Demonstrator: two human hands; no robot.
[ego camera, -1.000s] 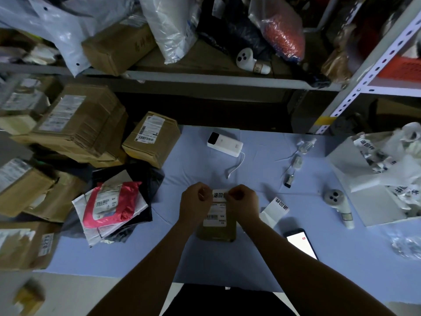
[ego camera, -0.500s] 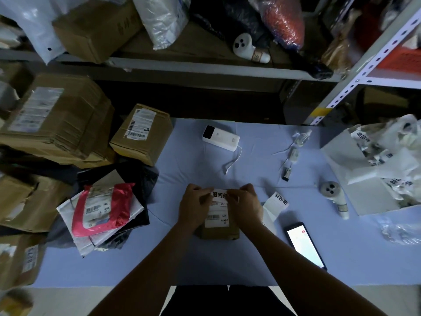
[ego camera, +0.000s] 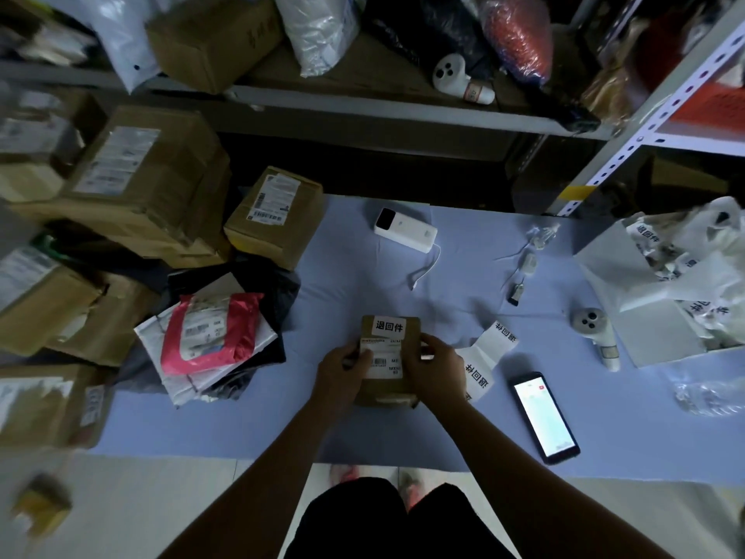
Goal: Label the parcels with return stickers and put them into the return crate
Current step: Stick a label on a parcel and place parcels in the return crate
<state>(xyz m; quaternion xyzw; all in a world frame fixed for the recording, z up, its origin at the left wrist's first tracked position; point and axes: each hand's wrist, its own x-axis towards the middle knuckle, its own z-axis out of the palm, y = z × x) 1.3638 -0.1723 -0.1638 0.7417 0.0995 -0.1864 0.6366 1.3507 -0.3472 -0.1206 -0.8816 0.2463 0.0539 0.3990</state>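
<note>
A small brown cardboard parcel (ego camera: 389, 391) lies on the pale blue table (ego camera: 443, 413) in front of me. A white return sticker (ego camera: 389, 326) with black characters is stuck flat on its far end, above its shipping label (ego camera: 383, 359). My left hand (ego camera: 342, 371) grips the parcel's left side, thumb on the label. My right hand (ego camera: 435, 367) grips the right side. A strip of white return stickers (ego camera: 490, 359) lies just right of the parcel.
A lit phone (ego camera: 544, 415) lies to the right. A white box (ego camera: 629, 300) of sticker scraps stands far right. Brown boxes (ego camera: 278, 215) and a red-and-white mailer (ego camera: 209, 336) pile up on the left. A power bank (ego camera: 405, 234) and a white handheld device (ego camera: 592, 328) lie farther back.
My hands were pressing the sticker at the parcel's far end; they have slid back to its sides, leaving the sticker stuck flat and in full sight.
</note>
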